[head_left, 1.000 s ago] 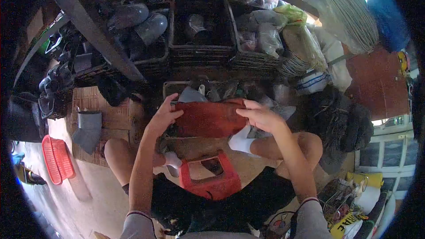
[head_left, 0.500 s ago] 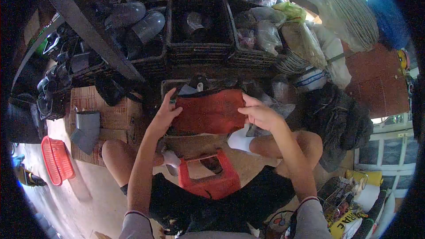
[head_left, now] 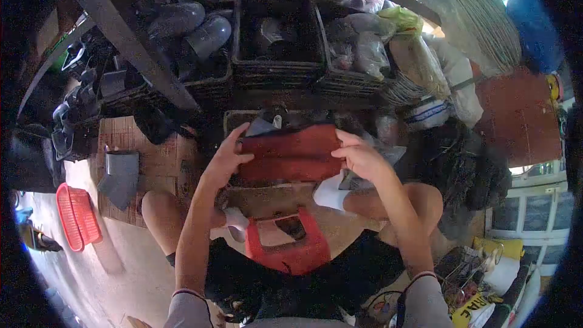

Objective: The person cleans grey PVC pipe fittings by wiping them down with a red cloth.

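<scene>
A reddish-brown piece of cloth or sheet (head_left: 288,157) with a dark top edge is stretched between my two hands, above my knees. Its left end is pinched by my left hand (head_left: 228,157). My right hand (head_left: 359,153) grips the right end, thumb and fingers closed on it. A crease runs across its middle. Behind it, a dark crate (head_left: 232,123) with assorted pieces shows only in part.
A red plastic stool (head_left: 288,258) stands between my legs. Black crates (head_left: 279,73) with grey pipe elbows (head_left: 209,37) line the back. On the left are a grey pipe fitting (head_left: 121,176) on cardboard and a red basket (head_left: 79,218). A metal beam (head_left: 127,36) crosses the upper left.
The reddish-brown piece has tilted and creased across its middle, and its lower edge has risen slightly. Both hands keep their hold.
</scene>
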`<state>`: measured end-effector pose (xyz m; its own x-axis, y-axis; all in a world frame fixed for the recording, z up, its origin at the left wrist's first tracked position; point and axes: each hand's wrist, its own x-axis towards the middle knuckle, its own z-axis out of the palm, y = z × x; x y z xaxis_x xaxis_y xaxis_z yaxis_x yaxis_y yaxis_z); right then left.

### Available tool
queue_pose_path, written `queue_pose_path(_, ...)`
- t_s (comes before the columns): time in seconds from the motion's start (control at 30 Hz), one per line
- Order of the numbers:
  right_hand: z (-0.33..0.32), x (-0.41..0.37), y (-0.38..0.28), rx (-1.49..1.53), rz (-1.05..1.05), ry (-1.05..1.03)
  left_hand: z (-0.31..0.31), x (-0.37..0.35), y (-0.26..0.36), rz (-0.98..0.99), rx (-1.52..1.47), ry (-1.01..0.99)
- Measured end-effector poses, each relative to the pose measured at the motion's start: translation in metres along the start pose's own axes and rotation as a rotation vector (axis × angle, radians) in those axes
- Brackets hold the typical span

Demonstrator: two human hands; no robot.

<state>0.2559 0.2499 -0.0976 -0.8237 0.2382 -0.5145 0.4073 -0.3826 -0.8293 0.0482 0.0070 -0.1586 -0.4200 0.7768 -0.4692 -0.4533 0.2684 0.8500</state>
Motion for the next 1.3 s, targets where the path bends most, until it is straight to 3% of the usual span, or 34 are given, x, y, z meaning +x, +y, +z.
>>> queue_pose_path(0.1, -0.005, -0.006, -0.013, -0.114, -0.106, 0.123, -0.010, 0.010, -0.006, 0.431, -0.140, -0.009)
queue_pose_path(0.13, 0.002, -0.011, -0.025, -0.170, -0.140, 0.176, -0.005, 0.002, 0.008, 0.485, -0.108, 0.047)
queue_pose_path(0.2, 0.015, -0.036, -0.050, -0.216, -0.353, 0.054, 0.001, -0.027, 0.039, 0.592, -0.043, 0.161)
queue_pose_path(0.23, 0.017, -0.053, -0.064, -0.324, -0.458, -0.025, 0.002, -0.053, 0.045, 0.795, 0.209, 0.348)
queue_pose_path(0.3, 0.027, -0.073, -0.077, -0.552, -0.704, -0.155, -0.005, -0.079, 0.025, 0.953, 0.094, 0.370)
queue_pose_path(0.33, 0.034, -0.078, -0.080, -0.670, -0.847, -0.208, -0.001, -0.097, 0.029, 1.079, 0.294, 0.415)
queue_pose_path(0.4, 0.039, -0.081, -0.084, -0.762, -0.971, -0.297, 0.001, -0.108, 0.036, 1.298, 0.403, 0.400)
queue_pose_path(0.47, 0.037, -0.084, -0.088, -0.710, -0.922, -0.379, 0.004, -0.103, 0.031, 1.480, 0.198, 0.288)
queue_pose_path(0.53, 0.038, -0.091, -0.081, -0.556, -1.005, -0.315, 0.010, -0.116, 0.045, 1.313, 0.334, 0.267)
queue_pose_path(0.6, 0.043, -0.097, -0.083, -0.496, -1.130, -0.288, 0.009, -0.162, 0.082, 0.978, 0.561, 0.134)
queue_pose_path(0.67, 0.045, -0.092, -0.093, -0.470, -1.276, -0.360, 0.010, -0.168, 0.092, 0.897, 0.640, 0.064)
queue_pose_path(0.73, 0.050, -0.102, -0.099, -0.597, -1.309, -0.262, 0.020, -0.153, 0.081, 1.061, 0.568, 0.052)
queue_pose_path(0.77, 0.057, -0.106, -0.093, -0.581, -1.185, -0.030, 0.026, -0.145, 0.073, 1.133, 0.530, 0.045)
queue_pose_path(0.8, 0.055, -0.103, -0.090, -0.530, -1.164, -0.006, 0.031, -0.140, 0.063, 1.198, 0.491, 0.038)
queue_pose_path(0.9, 0.046, -0.088, -0.086, -0.417, -1.138, 0.096, 0.030, -0.126, 0.041, 1.114, 0.136, -0.099)
queue_pose_path(1.0, 0.055, -0.079, -0.083, -0.258, -1.105, 0.307, 0.018, -0.136, 0.070, 0.892, 0.421, 0.017)
queue_pose_path(1.07, 0.049, -0.085, -0.085, -0.233, -0.970, 0.101, 0.040, -0.109, 0.064, 1.235, 0.193, 0.197)
queue_pose_path(1.1, 0.048, -0.086, -0.085, -0.157, -0.927, -0.013, 0.036, -0.099, 0.075, 1.293, 0.262, 0.087)
queue_pose_path(1.2, 0.044, -0.079, -0.085, -0.124, -0.758, -0.263, 0.032, -0.080, 0.053, 1.044, 0.044, -0.038)
queue_pose_path(1.23, 0.042, -0.075, -0.082, -0.146, -0.697, -0.332, 0.030, -0.071, 0.046, 1.109, 0.010, -0.065)
queue_pose_path(1.3, 0.035, -0.067, -0.053, 0.070, -0.544, -0.216, 0.018, -0.046, 0.032, 1.163, -0.089, -0.130)
